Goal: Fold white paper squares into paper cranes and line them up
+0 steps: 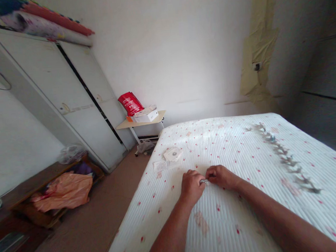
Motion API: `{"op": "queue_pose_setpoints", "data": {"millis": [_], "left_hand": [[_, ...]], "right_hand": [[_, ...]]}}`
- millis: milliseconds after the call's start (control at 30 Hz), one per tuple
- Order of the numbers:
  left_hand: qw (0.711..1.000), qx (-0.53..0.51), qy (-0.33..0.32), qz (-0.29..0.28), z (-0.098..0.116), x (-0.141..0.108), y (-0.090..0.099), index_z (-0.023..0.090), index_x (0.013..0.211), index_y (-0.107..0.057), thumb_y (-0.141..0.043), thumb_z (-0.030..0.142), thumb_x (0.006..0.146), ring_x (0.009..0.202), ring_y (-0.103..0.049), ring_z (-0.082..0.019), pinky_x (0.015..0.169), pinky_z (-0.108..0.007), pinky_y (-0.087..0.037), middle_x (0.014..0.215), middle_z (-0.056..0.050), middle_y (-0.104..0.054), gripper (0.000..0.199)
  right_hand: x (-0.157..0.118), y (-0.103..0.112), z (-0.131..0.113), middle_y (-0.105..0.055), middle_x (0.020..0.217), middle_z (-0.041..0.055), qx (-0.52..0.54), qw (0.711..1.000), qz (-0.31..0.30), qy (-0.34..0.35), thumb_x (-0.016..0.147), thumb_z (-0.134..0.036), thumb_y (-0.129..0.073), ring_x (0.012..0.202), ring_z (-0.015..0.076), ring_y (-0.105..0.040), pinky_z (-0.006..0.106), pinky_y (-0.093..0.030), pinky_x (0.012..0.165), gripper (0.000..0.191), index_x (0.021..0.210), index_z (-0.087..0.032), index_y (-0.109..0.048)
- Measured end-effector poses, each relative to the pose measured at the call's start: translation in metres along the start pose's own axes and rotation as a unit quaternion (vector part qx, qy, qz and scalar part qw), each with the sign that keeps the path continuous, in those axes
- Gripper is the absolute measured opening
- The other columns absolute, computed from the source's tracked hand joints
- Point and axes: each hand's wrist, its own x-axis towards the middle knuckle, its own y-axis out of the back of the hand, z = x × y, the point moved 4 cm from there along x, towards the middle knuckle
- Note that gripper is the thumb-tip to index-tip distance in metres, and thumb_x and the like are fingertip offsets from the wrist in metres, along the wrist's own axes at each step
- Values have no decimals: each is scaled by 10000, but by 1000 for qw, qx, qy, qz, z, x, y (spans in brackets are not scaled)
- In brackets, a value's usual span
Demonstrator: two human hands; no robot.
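My left hand (pixel 192 185) is closed on a small grey object (pixel 203 181), too small to identify, just above the white quilted bed cover (pixel 219 223). Close on its right, my right hand (pixel 221 176) has its fingers curled together near the object; whether anything is between them cannot be made out. Beyond my left hand lie a white paper packet (pixel 173 154) and some printed slips (pixel 160 166). A row of several small grey-green pieces (pixel 287 159) runs along the right side of the bed.
A small table (pixel 123 125) with a red bag (pixel 130 104) and a white box (pixel 148 116) stands past the bed's far left corner. At left are a grey cabinet (pixel 45 89) and a wooden unit holding an orange bag (pixel 65 191).
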Motion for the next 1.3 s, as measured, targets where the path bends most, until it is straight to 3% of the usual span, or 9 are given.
{"op": "queue_pose_setpoints", "data": {"millis": [133,267,700,933,1133,1300], "left_hand": [[1000,-6,-12,8,-2,0,-3,223,778,-672,-616,164,712,839,-525,-167,768,-294,-371,792,-3,-636,105],[999,-9,-33,8,-2,0,-4,216,769,-671,-608,149,714,820,-518,-162,766,-288,-380,776,-5,-629,107],[999,-5,-46,18,1,0,-3,208,745,-668,-567,144,752,794,-516,-159,749,-286,-382,752,-17,-620,119],[999,-16,-33,23,0,0,-2,207,746,-671,-568,117,734,786,-517,-154,739,-278,-389,746,-11,-622,137],[999,-38,-27,23,-1,1,-3,200,718,-659,-563,120,733,783,-521,-153,735,-271,-389,734,-10,-622,125],[999,-46,-9,25,-3,1,-3,204,704,-654,-566,129,728,790,-525,-157,736,-276,-393,736,-7,-624,118]], "right_hand": [[7,0,4,-594,585,-24,37,997,-44,-51,635,-80,-490,537,92,-503,179,-352,516,192,676,-150,-663],[11,2,2,-607,587,-19,7,996,-66,-66,610,-74,-504,550,98,-506,176,-337,499,186,663,-152,-664],[1,1,1,-573,668,-3,-26,999,-24,39,701,-107,-492,604,99,-502,188,-342,557,136,675,-149,-619],[-11,1,0,-569,756,4,-21,998,6,58,743,-144,-519,642,105,-517,197,-379,586,109,814,-169,-598],[-18,-3,-5,-557,825,29,-103,988,7,119,834,-161,-449,721,117,-559,213,-417,658,155,798,-176,-599],[-20,-5,-7,-546,843,21,-154,981,23,117,863,-181,-430,684,101,-567,196,-416,630,183,805,-180,-603]]}}
